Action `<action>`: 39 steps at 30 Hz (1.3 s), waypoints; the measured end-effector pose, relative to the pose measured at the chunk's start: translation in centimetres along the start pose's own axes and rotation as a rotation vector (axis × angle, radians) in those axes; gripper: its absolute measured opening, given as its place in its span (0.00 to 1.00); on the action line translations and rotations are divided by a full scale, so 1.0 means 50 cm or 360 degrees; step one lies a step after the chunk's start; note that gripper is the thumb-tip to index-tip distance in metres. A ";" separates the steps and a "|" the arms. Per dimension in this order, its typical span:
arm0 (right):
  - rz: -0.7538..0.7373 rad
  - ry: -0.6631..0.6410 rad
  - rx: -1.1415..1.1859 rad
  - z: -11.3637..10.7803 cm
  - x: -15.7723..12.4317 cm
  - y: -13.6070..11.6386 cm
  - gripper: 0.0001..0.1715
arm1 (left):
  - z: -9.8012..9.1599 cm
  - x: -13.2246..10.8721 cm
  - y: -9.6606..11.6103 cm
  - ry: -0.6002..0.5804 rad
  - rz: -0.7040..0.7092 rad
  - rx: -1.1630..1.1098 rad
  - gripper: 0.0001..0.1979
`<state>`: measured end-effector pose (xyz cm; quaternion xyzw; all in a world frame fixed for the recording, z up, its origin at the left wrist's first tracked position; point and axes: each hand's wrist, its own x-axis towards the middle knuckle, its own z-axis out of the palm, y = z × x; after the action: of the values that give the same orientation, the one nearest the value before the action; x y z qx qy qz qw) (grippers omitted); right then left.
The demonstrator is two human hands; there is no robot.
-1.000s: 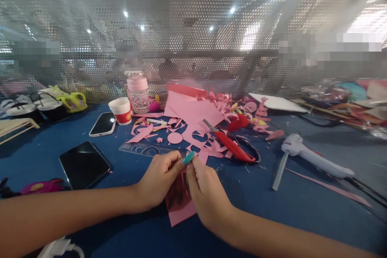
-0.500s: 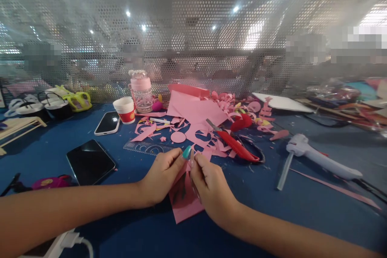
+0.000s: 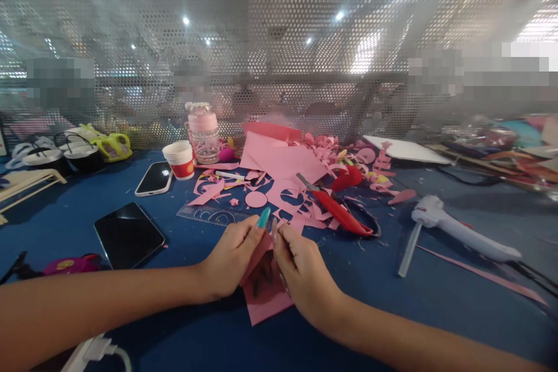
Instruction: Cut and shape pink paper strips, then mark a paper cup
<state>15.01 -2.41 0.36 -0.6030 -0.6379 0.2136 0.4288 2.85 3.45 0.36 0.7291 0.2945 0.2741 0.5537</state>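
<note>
Both of my hands meet at the middle of the blue table over a pink paper piece (image 3: 265,293). My left hand (image 3: 233,256) pinches the paper's upper left edge, its teal nail raised. My right hand (image 3: 300,267) pinches the same paper from the right, fingers closed. The paper is lifted at the top and rests on the table at its lower end. Just beyond my fingers lies a clear ruler (image 3: 209,214). Red-handled scissors (image 3: 337,212) lie to the right of them among pink paper scraps (image 3: 281,171).
A black phone (image 3: 129,235) lies left of my hands, a second phone (image 3: 153,178) farther back by a paper cup (image 3: 179,159) and a pink bottle (image 3: 203,132). A white glue gun (image 3: 453,229) lies right. A perforated metal screen (image 3: 279,58) closes the table's far side.
My left thumb has shifted slightly left and up on the paper. The paper's top has folded a little between my fingers. The rest has stayed put.
</note>
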 end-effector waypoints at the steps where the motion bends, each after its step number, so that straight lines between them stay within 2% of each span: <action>1: 0.0029 -0.0042 0.0095 0.001 0.000 0.000 0.15 | 0.000 0.001 -0.001 -0.0035 -0.0021 0.0005 0.19; 3: 0.0096 -0.0110 0.0354 0.001 0.002 0.001 0.16 | -0.002 0.004 -0.001 -0.0009 0.0009 0.0132 0.18; 5: 0.0168 -0.0149 0.0667 -0.001 0.007 0.003 0.18 | -0.005 0.006 -0.002 0.0112 0.0113 0.0257 0.18; 8: 0.0224 -0.0268 0.0958 -0.015 0.016 0.011 0.20 | -0.007 0.007 -0.003 0.0112 0.0144 0.0180 0.18; 12: -0.0052 -0.0499 0.0690 -0.043 0.027 0.035 0.23 | -0.006 0.006 -0.008 0.0066 0.0063 -0.0028 0.17; 16: -0.0251 -0.0538 0.0536 -0.056 0.031 0.058 0.16 | -0.007 0.006 -0.007 0.0034 0.0015 -0.0057 0.17; 20: -0.0247 -0.0532 0.0450 -0.054 0.035 0.058 0.16 | -0.012 0.005 -0.003 -0.0070 0.0101 0.0182 0.18; 23: -0.0149 -0.0477 0.0498 -0.051 0.039 0.048 0.17 | -0.013 0.004 -0.002 -0.0069 0.0192 0.0309 0.18; 27: 0.0035 -0.0454 0.0614 -0.050 0.042 0.042 0.16 | -0.011 -0.001 0.000 -0.0122 0.0138 0.0314 0.18; 32: -0.0083 -0.0521 0.0578 -0.050 0.038 0.048 0.16 | -0.011 -0.005 0.003 -0.0307 0.0213 0.0297 0.18; 39: 0.0009 -0.0584 0.0699 -0.048 0.038 0.048 0.17 | -0.011 0.001 0.001 -0.0314 0.0123 0.0298 0.18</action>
<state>18.52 -0.74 0.32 -0.4487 -0.6414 0.4535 0.4261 2.49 3.82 0.54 0.8117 0.2347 0.1936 0.4986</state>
